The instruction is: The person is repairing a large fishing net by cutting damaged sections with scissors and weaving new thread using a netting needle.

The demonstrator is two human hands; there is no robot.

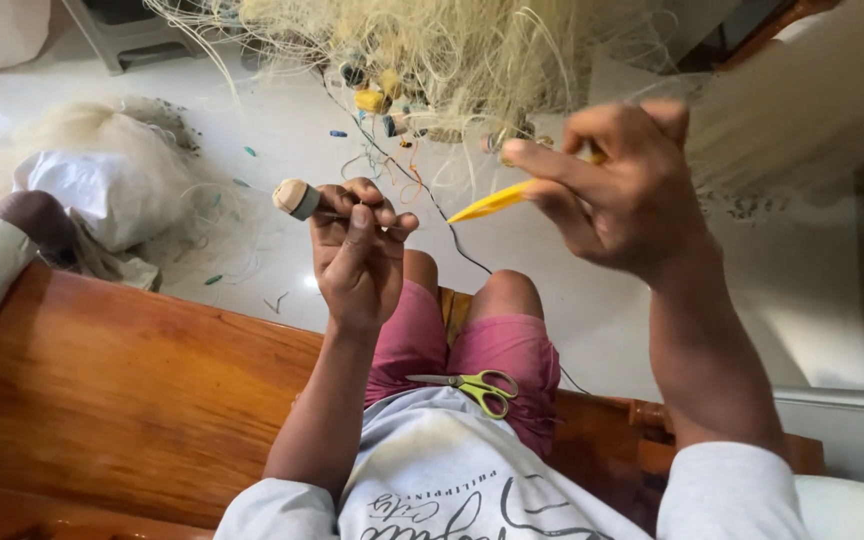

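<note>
Two hands raised over pink-shorted knees. Left hand (pixel 357 255): fingers closed on thin line beside a tan net float (pixel 295 198) sticking out at the thumb side. Right hand (pixel 617 190): fingers pinched round a yellow netting needle (pixel 492 203), tip pointing left. Green-handled scissors (pixel 472 385) resting on the lap. Pale fishing net (pixel 432 50) heaped on the floor ahead. Wooden bench (pixel 122 390) beneath.

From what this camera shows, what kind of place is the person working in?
Probably a room of a home used for mending fishing nets. A heap of pale net with small floats lies on the white tiled floor, and the person sits on a polished wooden bench, with scissors on the lap.
</note>
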